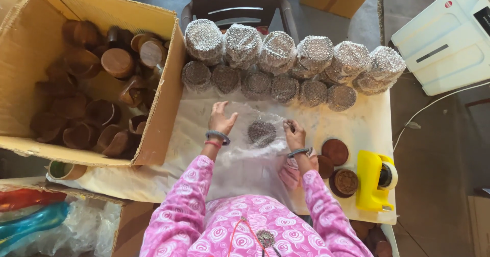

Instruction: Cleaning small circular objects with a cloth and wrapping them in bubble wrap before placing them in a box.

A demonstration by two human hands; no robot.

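Bubble wrap (255, 150) lies under a wrapped piece (262, 132) between the hands: left hand (221, 118) flat and released on it, right hand (295, 133) seemingly pinching its edge.

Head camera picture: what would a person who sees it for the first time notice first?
First, the two rows of bubble-wrapped bundles along the far edge of the table. Next, the big cardboard box at the left, full of brown wooden cups. In the middle, the left hand and right hand rest on bubble wrap around one more cup, with a yellow tape dispenser at the right.
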